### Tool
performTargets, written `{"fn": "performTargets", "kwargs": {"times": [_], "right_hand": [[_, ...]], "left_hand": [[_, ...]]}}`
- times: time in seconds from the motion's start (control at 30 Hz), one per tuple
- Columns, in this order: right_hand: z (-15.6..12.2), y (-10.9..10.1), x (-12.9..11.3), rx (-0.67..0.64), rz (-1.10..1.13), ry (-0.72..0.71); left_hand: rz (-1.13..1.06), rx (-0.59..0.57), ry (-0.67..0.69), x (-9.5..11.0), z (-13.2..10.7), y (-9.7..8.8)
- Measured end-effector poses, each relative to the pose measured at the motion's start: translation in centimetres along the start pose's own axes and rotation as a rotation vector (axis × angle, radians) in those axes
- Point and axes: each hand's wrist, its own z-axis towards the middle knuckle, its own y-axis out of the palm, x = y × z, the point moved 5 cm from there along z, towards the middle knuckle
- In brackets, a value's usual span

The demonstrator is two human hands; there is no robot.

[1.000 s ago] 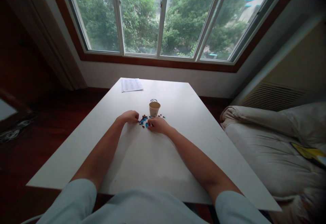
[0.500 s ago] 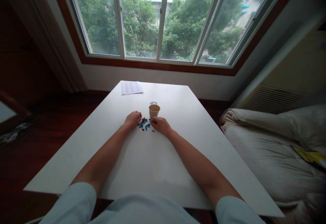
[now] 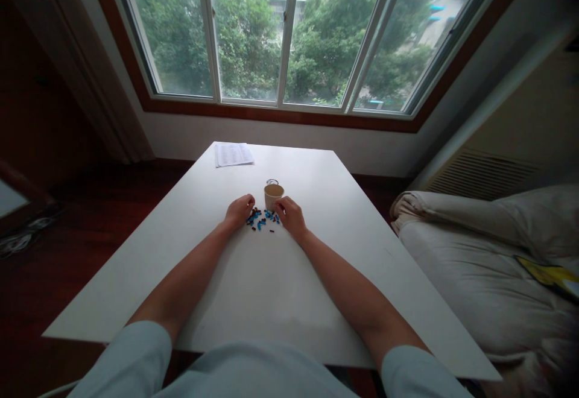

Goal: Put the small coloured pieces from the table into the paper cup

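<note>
Stretches both bare forearms in from the near edge of the white table (image 3: pixel 253 289), out of short pale sleeves (image 3: pixel 136 350). Holds the left hand (image 3: pixel 239 210) low, well in from the left edge and just left of a loose scatter of small blue and brown pieces (image 3: pixel 261 222), with fingers curled in toward the palm; cannot tell of anything pinched there. Holds the right hand (image 3: pixel 292 214) just right of the same scatter, with thumb and fingers drawn together in front of the lower right side of a paper cup (image 3: pixel 270 200); cannot tell of a piece between the tips, nor of contact with the cup. Upright and open-topped, around the middle of the table, well in from every edge: that same cup. On its near-edge side, between both hands: the pieces, some close by the left fingertips, others at the foot of the cup, with one dark piece (image 3: pixel 272 231) a little apart toward the near edge. Just behind the cup: a small round outline (image 3: pixel 272 181), too small to name. At the far left corner: sheets of paper (image 3: pixel 234 154). Past the right edge: a pale padded seat (image 3: pixel 461 265).
</note>
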Motion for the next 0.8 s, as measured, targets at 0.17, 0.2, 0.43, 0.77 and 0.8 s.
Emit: {"fn": "performTargets", "kwargs": {"times": [0.17, 0.2, 0.43, 0.77, 0.8], "right_hand": [[0.3, -1.1, 0.8, 0.157, -0.019, 0.075], [0.3, -1.2, 1.0, 0.182, -0.024, 0.087], [0.4, -1.9, 2.7, 0.267, -0.014, 0.162], [0.4, -2.1, 3.3, 0.291, -0.004, 0.196], [0.4, -2.2, 3.4, 0.290, -0.005, 0.199]], "left_hand": [[-0.267, 0.113, -0.049, 0.6, 0.6, -0.4], [-0.327, 0.133, -0.065, 0.7, 0.7, -0.4], [-0.854, 0.113, -0.287, 1.7, 1.4, 1.2], [-1.275, 0.015, -0.800, 0.8, 1.0, 3.0], [-1.284, 0.024, -0.783, 0.8, 1.1, 3.1]]}}
